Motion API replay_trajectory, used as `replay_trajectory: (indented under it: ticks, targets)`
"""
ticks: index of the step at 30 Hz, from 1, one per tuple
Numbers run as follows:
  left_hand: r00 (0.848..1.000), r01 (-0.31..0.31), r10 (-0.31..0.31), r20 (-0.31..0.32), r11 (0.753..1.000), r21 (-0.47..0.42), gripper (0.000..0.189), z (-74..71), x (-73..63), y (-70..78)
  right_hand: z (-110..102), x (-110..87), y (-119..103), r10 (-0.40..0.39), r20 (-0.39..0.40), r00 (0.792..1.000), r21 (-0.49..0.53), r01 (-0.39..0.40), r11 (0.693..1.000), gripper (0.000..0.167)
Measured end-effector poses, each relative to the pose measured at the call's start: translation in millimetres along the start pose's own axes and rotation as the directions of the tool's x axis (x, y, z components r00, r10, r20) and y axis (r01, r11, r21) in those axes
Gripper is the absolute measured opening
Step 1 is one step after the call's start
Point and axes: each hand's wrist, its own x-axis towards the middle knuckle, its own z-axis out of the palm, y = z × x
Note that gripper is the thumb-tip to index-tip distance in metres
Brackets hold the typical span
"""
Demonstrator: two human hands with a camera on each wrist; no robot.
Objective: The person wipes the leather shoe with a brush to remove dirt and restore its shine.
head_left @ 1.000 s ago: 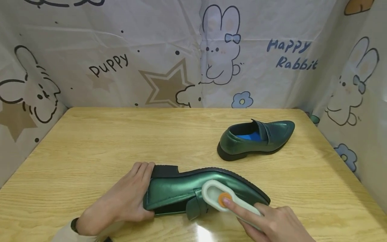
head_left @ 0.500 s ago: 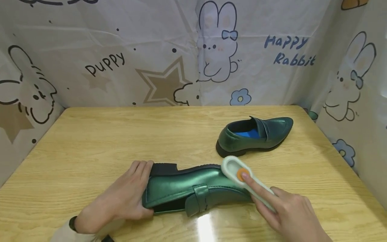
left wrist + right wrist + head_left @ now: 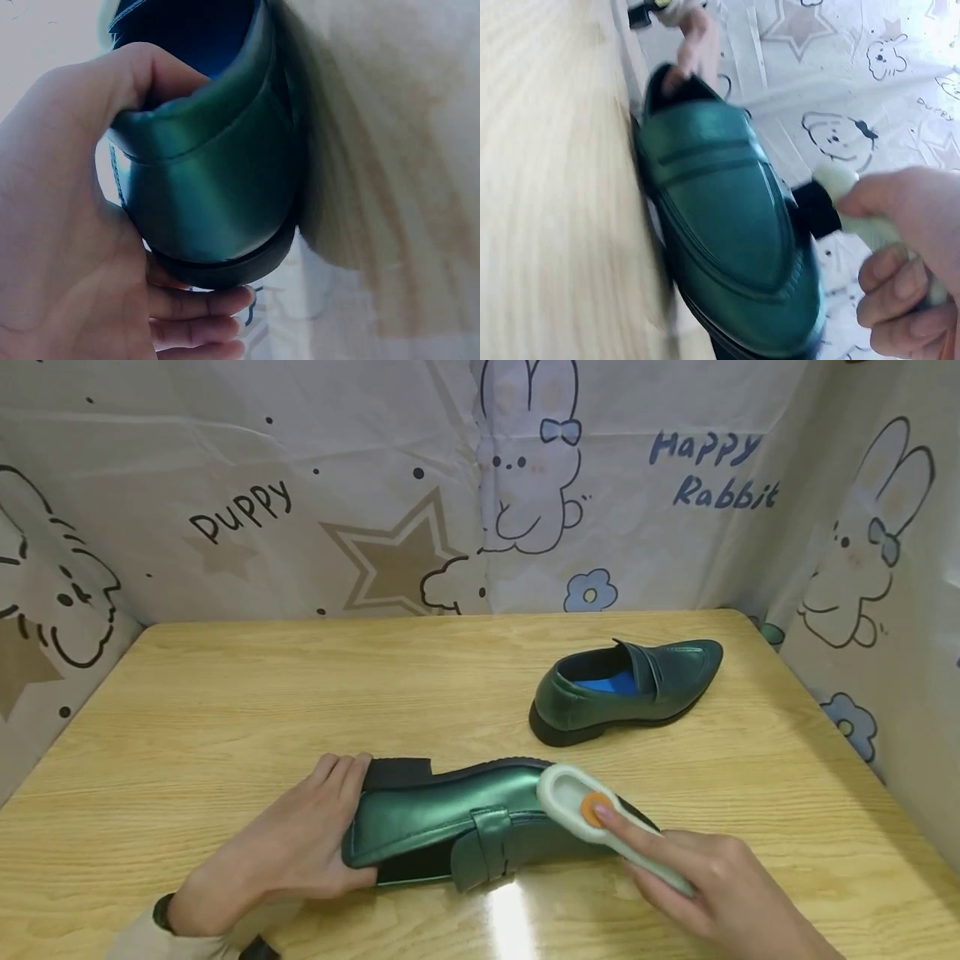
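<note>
A green loafer [image 3: 442, 810] lies on its side on the table, sole facing away and toe to the right. My left hand [image 3: 288, 839] grips its heel; in the left wrist view the thumb [image 3: 161, 71] goes inside the opening and the fingers lie by the black heel block [image 3: 232, 270]. My right hand [image 3: 712, 868] holds a pale green shoe brush [image 3: 570, 789] by its handle, with the index finger on an orange button [image 3: 596, 810]. Dark bristles [image 3: 816, 210] touch the loafer's side near the toe in the right wrist view.
A second green loafer [image 3: 622, 689] with a blue insole stands upright at the back right of the wooden table [image 3: 300, 685]. A printed cloth [image 3: 375, 468] hangs behind the table and along its sides.
My right hand first moved the brush away toward the sole and to the right, then slightly back toward me and left. My left hand keeps its grip on the heel.
</note>
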Motion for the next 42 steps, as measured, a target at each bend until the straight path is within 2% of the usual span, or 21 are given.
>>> replay_trajectory:
  ticks: [2, 4, 7, 10, 12, 14, 17, 20, 22, 24, 26, 30, 35, 38, 40, 42]
  targets:
    - [1.000, 0.004, -0.004, 0.020, 1.000, -0.019, 0.104, -1.3, 2.0, -1.2, 2, -0.1, -2, -0.018, 0.049, 0.999, 0.069, 0.014, 0.998, 0.061]
    - [0.999, 0.013, -0.011, 0.046, 0.999, -0.042, 0.103, -2.9, 3.8, -2.4, 3, -0.1, -4, 0.000, 0.078, 0.997, 0.080, -0.006, 0.997, 0.063]
    - [0.996, 0.034, -0.027, 0.084, 0.996, -0.082, 0.102, -5.5, 6.4, -3.9, 4, 0.2, -3, 0.019, 0.022, 1.000, 0.013, -0.020, 1.000, 0.064]
    - [0.992, 0.058, -0.044, 0.121, 0.991, -0.118, 0.101, -8.1, 10.4, -5.9, 2, 1.2, -1, 0.069, -0.049, 0.996, -0.049, -0.071, 0.996, 0.066]
    - [0.987, 0.081, -0.061, 0.146, 0.987, -0.139, 0.100, -10.0, 13.1, -7.1, 1, 2.5, 1, 0.107, -0.076, 0.991, -0.048, -0.111, 0.993, 0.066]
    - [0.984, 0.099, -0.073, 0.164, 0.983, -0.154, 0.099, -11.9, 15.9, -7.6, -1, 3.1, 3, 0.181, -0.076, 0.981, -0.005, -0.182, 0.983, 0.066]
    - [0.978, 0.121, -0.090, 0.186, 0.979, -0.163, 0.099, -13.4, 19.1, -7.4, -6, 3.2, 7, 0.319, -0.032, 0.947, 0.093, -0.315, 0.945, 0.062]
    - [0.977, 0.123, -0.091, 0.193, 0.979, -0.161, 0.100, -14.4, 22.1, -6.6, -12, 2.3, 12, 0.422, 0.049, 0.905, 0.233, -0.421, 0.877, 0.056]
    - [0.977, 0.125, -0.093, 0.194, 0.979, -0.159, 0.100, -15.4, 23.0, -5.9, -15, 2.5, 15, 0.447, 0.094, 0.890, 0.311, -0.452, 0.836, 0.054]
    - [0.975, 0.131, -0.098, 0.198, 0.978, -0.160, 0.100, -17.1, 22.6, -5.2, -17, 3.2, 17, 0.451, 0.127, 0.883, 0.376, -0.464, 0.802, 0.053]
    - [0.974, 0.138, -0.103, 0.204, 0.976, -0.166, 0.101, -18.2, 22.4, -4.7, -18, 4.0, 17, 0.463, 0.148, 0.874, 0.393, -0.482, 0.783, 0.053]
    - [0.967, 0.158, -0.115, 0.229, 0.971, -0.178, 0.100, -19.7, 23.1, -5.0, -15, 4.3, 19, 0.461, 0.114, 0.880, 0.319, -0.472, 0.822, 0.054]
    - [0.963, 0.170, -0.122, 0.239, 0.966, -0.195, 0.099, -20.5, 24.0, -5.7, -7, 4.1, 18, 0.393, -0.022, 0.919, 0.153, -0.385, 0.910, 0.059]
    - [0.962, 0.173, -0.124, 0.242, 0.966, -0.194, 0.098, -21.0, 24.9, -5.3, 0, 4.2, 13, 0.271, -0.104, 0.957, 0.019, -0.270, 0.963, 0.064]
    - [0.961, 0.179, -0.129, 0.246, 0.964, -0.194, 0.098, -21.6, 25.3, -5.2, 4, 4.0, 8, 0.182, -0.116, 0.976, -0.074, -0.191, 0.979, 0.065]
    - [0.959, 0.182, -0.131, 0.252, 0.964, -0.194, 0.098, -22.0, 25.2, -5.4, 9, 4.2, 4, 0.101, -0.113, 0.988, -0.136, -0.117, 0.984, 0.056]
